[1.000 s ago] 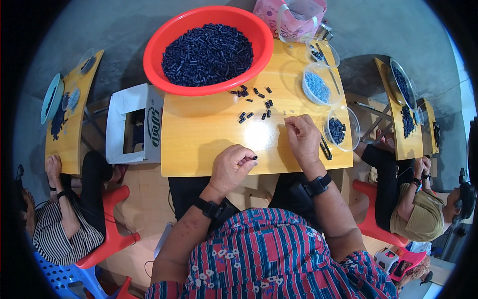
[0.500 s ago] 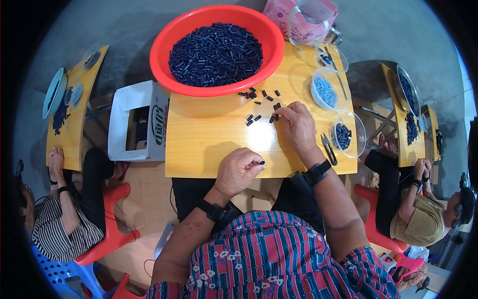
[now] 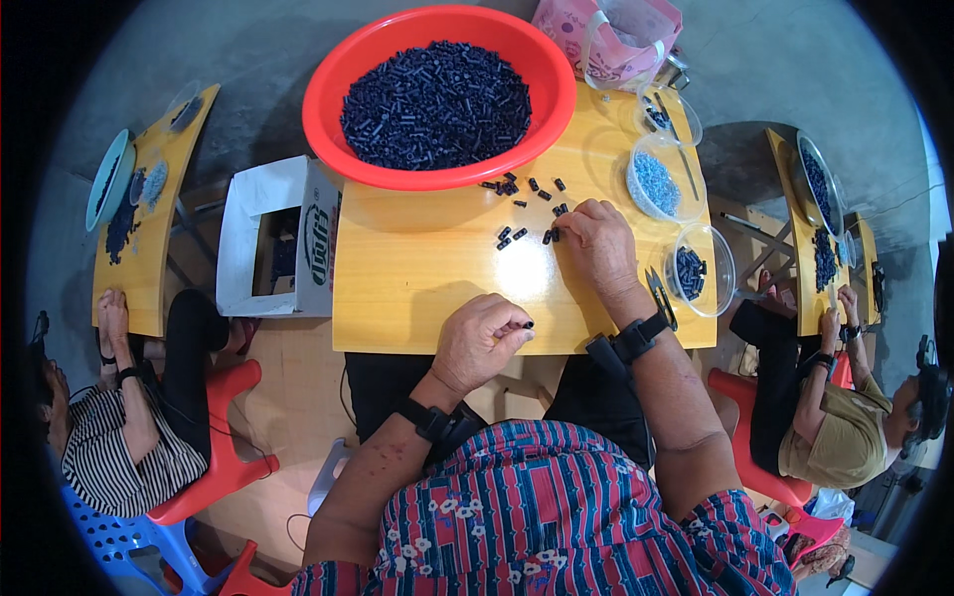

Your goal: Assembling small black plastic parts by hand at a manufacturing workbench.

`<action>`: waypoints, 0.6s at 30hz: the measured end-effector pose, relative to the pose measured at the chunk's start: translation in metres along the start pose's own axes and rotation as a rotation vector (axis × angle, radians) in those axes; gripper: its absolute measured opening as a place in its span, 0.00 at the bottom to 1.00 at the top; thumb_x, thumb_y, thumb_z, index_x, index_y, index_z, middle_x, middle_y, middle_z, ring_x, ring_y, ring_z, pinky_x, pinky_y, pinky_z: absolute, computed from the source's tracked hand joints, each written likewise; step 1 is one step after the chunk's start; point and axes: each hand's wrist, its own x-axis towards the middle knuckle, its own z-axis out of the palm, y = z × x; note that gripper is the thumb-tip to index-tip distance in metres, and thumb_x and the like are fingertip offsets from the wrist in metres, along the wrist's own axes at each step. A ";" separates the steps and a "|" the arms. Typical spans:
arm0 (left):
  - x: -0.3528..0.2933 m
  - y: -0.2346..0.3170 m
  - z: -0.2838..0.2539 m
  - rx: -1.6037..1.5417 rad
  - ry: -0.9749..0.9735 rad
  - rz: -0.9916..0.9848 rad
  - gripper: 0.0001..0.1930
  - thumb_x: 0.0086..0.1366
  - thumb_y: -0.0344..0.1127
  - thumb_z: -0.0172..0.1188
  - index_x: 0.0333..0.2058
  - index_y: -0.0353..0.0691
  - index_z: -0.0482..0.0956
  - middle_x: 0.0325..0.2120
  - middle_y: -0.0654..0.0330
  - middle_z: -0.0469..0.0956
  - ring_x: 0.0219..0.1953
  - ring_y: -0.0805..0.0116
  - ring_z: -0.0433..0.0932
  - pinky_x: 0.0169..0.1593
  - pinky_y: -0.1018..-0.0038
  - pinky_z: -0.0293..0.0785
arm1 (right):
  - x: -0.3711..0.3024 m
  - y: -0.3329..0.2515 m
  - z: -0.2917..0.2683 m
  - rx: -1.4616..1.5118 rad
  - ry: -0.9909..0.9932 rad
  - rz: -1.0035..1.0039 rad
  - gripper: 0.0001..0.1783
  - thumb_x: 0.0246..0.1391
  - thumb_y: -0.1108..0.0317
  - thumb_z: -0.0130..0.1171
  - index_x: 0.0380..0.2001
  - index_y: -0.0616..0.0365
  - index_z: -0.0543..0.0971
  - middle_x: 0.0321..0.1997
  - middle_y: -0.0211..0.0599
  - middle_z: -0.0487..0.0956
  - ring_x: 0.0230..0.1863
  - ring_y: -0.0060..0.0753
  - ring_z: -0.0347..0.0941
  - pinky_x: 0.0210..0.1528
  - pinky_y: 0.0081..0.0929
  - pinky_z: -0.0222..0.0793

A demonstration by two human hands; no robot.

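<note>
My left hand (image 3: 481,340) is over the table's near edge, pinching a small black tube-shaped piece (image 3: 528,325) between thumb and fingertips. Farther right, my right hand (image 3: 602,250) is low over the tabletop, its fingers drawn together at several loose black pieces (image 3: 548,237). Whether a piece is between those fingertips is hidden. More loose black pieces (image 3: 505,242) lie left of the right hand and toward the basin. Beside my right wrist rest black thread snips (image 3: 661,298). A clear round tub (image 3: 724,260) next to them holds more black pieces.
A big red basin (image 3: 323,117) full of dark pieces covers the table's far left. At the right stand a tub of light-blue bits (image 3: 656,186) and a clear dish (image 3: 688,119). A pink bag (image 3: 556,30) stands behind. Left of the table is a white carton (image 3: 234,243). Co-workers sit at both sides.
My right hand has shifted slightly, its fingers still at the loose pieces. The left hand keeps its pinch. The co-worker on the right has moved their hands apart.
</note>
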 end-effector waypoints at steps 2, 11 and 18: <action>0.000 0.000 0.001 0.010 0.014 0.012 0.06 0.54 0.31 0.68 0.29 0.40 0.80 0.24 0.61 0.76 0.27 0.63 0.76 0.33 0.68 0.73 | 0.000 -0.001 0.000 -0.021 -0.003 -0.010 0.03 0.44 0.71 0.61 0.24 0.52 0.83 0.28 0.37 0.75 0.37 0.45 0.73 0.42 0.39 0.70; 0.000 0.002 -0.001 0.041 0.021 0.046 0.06 0.54 0.30 0.69 0.29 0.39 0.80 0.24 0.61 0.76 0.26 0.66 0.77 0.33 0.71 0.74 | -0.005 0.000 -0.001 -0.168 -0.138 -0.023 0.03 0.43 0.74 0.59 0.25 0.57 0.79 0.29 0.41 0.77 0.38 0.46 0.75 0.43 0.41 0.72; 0.002 0.005 0.000 -0.032 0.040 -0.031 0.06 0.55 0.30 0.68 0.30 0.38 0.81 0.25 0.60 0.77 0.26 0.69 0.78 0.32 0.74 0.75 | -0.018 -0.013 -0.017 -0.129 -0.132 -0.019 0.04 0.41 0.76 0.58 0.25 0.56 0.78 0.26 0.41 0.77 0.32 0.50 0.75 0.40 0.42 0.72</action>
